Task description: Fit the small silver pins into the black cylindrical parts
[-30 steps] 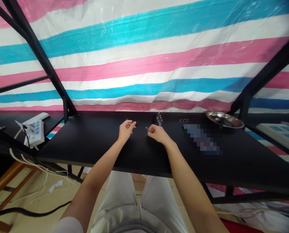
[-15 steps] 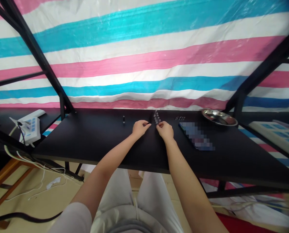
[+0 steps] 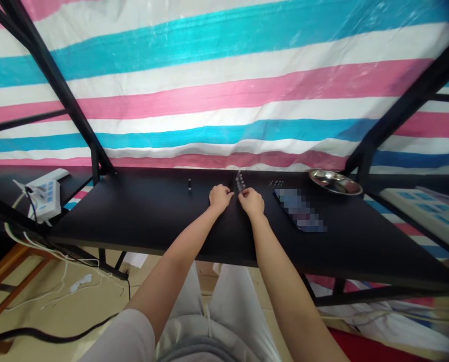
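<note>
My left hand [image 3: 219,196] and my right hand [image 3: 251,201] rest close together on the black table [image 3: 145,216], fingers curled toward each other. Both touch the foot of a small holder of silvery bits [image 3: 240,182] that stands upright between and just beyond them. What the fingertips pinch is too small to make out. A single small dark bit [image 3: 189,184] stands on the table to the left of my left hand.
A row of tiny screws [image 3: 275,183] lies to the right of the holder. A blurred phone [image 3: 299,210] lies flat beside my right hand. A steel dish [image 3: 335,182] sits at the far right. A white power strip [image 3: 45,193] with cables is at left. Black frame posts stand at both sides.
Both hands moved right from the table's middle to the bit holder and closed in around it. The small dark bit now stands alone where my left hand was.
</note>
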The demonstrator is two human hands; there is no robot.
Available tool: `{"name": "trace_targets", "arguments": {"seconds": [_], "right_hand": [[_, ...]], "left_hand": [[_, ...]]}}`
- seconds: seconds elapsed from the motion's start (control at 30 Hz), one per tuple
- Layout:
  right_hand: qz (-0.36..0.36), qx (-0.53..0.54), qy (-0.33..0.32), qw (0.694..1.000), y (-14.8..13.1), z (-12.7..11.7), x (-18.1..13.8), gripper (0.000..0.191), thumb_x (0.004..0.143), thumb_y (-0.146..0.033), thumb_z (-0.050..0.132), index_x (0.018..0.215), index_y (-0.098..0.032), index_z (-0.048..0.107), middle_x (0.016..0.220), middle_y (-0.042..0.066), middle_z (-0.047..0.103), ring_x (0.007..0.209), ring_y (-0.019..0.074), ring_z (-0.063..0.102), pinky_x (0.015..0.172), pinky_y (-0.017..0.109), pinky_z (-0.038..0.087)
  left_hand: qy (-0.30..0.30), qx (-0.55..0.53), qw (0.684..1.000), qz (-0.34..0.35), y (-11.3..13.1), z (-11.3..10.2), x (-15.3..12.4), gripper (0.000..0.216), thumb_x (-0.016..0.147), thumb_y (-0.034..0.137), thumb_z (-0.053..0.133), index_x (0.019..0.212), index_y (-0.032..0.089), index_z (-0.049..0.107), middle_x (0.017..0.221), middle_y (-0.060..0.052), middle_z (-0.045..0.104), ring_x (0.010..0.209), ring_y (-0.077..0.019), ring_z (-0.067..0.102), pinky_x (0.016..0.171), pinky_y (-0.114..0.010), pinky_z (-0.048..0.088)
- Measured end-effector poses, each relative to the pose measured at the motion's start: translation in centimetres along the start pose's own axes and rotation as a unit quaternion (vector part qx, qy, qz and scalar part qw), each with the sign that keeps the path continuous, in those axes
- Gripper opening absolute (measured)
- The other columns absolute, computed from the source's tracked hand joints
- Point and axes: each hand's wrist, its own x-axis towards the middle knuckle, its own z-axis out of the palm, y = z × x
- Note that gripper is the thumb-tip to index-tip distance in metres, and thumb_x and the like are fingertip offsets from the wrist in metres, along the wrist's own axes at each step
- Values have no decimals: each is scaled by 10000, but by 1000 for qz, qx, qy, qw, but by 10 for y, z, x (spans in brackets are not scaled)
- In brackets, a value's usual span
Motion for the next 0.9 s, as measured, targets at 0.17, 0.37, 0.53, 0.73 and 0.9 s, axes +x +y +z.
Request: {"name": "trace_targets", "arguments": {"seconds": [0.17, 0.37, 0.53, 0.73, 0.9], "right_hand": [[2, -8, -5, 1000, 0, -1, 0, 207, 775, -324, 491, 898, -200, 601, 851, 82, 658, 831, 232, 605, 726, 330, 416], [2, -20, -22, 1000, -1, -2, -1, 233, 770, -344, 523, 916, -171, 579, 901, 113, 648, 891, 251, 592, 735, 328, 410], [18, -18, -5, 1000, -8, -7, -6, 303, 759, -384, 546, 953, -151, 532, 878, 135, 629, 801, 250, 589, 662, 317, 387], [-18, 32, 106, 994, -20, -13, -14, 238, 811, -404, 453, 696, -200, 500, 584, 24, 507, 560, 163, 476, 561, 272, 288], [-73, 79, 163, 981, -25, -12, -18, 270, 797, -363, 472, 581, -214, 407, 493, -30, 395, 482, 122, 360, 540, 257, 237]], "left_hand": [[3, 54, 998, 14, 0, 3, -1, 154, 744, 298, 637, 815, 170, 684, 877, -99, 593, 883, -235, 539, 755, -341, 437], [-14, 113, 988, 105, -12, -24, -21, 215, 776, 292, 593, 924, 136, 609, 954, -115, 567, 914, -240, 531, 785, -347, 446], [134, 53, 983, 112, -43, -68, -33, 401, 797, 212, 532, 1183, 148, 444, 1183, -136, 462, 1049, -227, 503, 828, -313, 442], [160, 44, 984, -71, -75, -96, -24, 531, 830, 323, 502, 1327, 231, 339, 1047, -94, 505, 883, -200, 569, 704, -279, 453], [93, 91, 990, -56, -76, -99, -21, 512, 885, 352, 403, 1377, 324, 264, 1029, -71, 516, 837, -192, 573, 687, -282, 426]]}}
